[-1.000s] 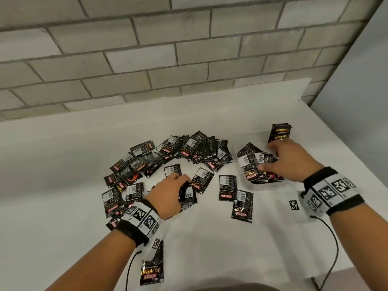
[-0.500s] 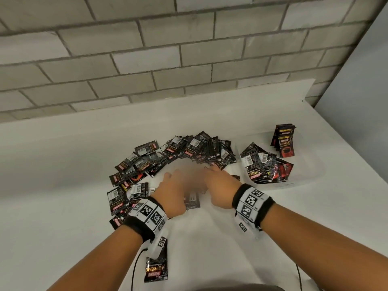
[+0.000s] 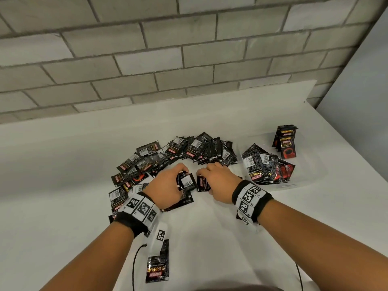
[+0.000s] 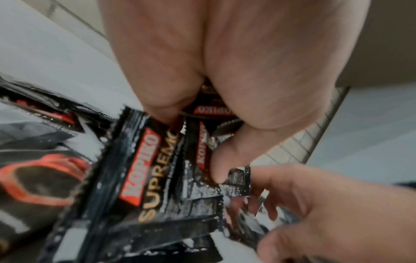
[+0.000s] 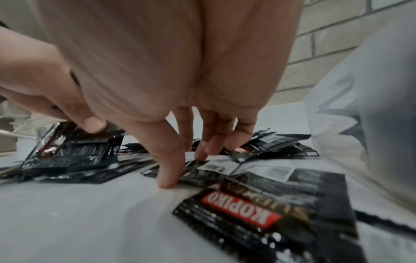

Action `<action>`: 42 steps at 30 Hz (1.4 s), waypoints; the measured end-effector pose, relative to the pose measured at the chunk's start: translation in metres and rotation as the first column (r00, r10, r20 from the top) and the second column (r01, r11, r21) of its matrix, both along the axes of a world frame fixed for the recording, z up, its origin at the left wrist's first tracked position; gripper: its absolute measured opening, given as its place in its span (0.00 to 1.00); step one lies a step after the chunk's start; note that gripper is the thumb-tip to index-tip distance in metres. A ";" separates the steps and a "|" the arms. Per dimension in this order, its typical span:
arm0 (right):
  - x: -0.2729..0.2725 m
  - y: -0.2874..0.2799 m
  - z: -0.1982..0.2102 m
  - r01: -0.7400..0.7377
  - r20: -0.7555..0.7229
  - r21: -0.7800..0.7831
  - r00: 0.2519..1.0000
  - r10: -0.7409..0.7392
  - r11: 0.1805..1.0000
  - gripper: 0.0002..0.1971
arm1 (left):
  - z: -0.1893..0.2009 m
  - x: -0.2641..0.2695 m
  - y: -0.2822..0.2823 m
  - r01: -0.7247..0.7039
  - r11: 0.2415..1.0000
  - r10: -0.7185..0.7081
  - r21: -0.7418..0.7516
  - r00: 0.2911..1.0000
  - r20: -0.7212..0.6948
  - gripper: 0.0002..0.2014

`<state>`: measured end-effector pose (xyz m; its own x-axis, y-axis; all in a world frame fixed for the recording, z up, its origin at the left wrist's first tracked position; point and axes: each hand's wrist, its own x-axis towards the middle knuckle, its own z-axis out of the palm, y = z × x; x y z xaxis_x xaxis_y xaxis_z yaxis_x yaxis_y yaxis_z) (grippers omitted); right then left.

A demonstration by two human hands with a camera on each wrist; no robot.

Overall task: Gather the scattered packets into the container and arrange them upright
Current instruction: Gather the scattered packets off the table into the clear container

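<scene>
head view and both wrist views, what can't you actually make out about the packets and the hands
- How many packets the left hand grips: in the head view the hand covers them; the left wrist view is blurred.
- Whether the right hand has a packet pinched: its fingers touch the table at a packet edge, contact smeared.
- Count in the container: packets overlap; its clear walls barely show.
- Small print on packets: too small, blurred.

Our head camera looked down on the packets (image 3: 195, 152) from above; both wrist cameras viewed them close-up.
</scene>
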<state>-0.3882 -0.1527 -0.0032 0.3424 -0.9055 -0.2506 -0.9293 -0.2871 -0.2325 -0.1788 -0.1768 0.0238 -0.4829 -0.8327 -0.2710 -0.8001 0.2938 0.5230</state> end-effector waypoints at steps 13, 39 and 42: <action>0.004 0.010 0.002 -0.103 -0.046 -0.045 0.994 0.101 0.994 0.12 | 0.066 -0.031 -0.025 -0.181 0.965 0.056 -0.191 0.850 -0.524 0.25; -0.169 0.079 0.052 0.702 0.475 -0.088 0.653 -0.589 0.707 0.10 | 0.023 -0.187 -0.034 0.286 0.955 -0.295 -0.073 0.937 -0.186 0.47; -0.165 0.072 0.043 0.587 0.296 -0.131 0.792 -0.533 0.799 0.10 | 0.033 -0.153 -0.034 0.267 0.956 -0.287 -0.120 0.936 -0.202 0.24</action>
